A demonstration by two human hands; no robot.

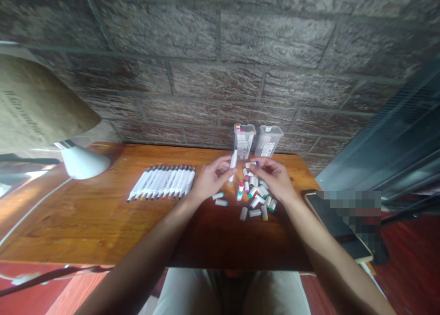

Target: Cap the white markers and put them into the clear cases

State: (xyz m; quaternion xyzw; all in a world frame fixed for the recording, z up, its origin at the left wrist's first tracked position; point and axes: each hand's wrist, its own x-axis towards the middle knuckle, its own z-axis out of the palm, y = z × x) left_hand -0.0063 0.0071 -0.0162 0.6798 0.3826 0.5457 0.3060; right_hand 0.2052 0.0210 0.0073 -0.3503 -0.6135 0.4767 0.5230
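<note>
My left hand [217,174] grips a white marker [233,164] that stands nearly upright, with no cap on its ends. A marker cap [252,164] with a purple-blue end is pinched in my right hand [275,175], just right of the marker. Below and between my hands lies a loose heap of white marker caps [255,214] with coloured ends, several of them tipped in green, purple, yellow or red. Two caps [221,203] lie apart, nearer my left wrist. On the left, a row of uncapped white markers [161,182] lies side by side.
At the back stand two clear plastic boxes; the left box [243,143] holds some capped markers, the right box [269,141] stands beside it. A lamp [84,161] is at the far left. A tablet or phone [333,223] lies along the right edge. A brick wall rises behind.
</note>
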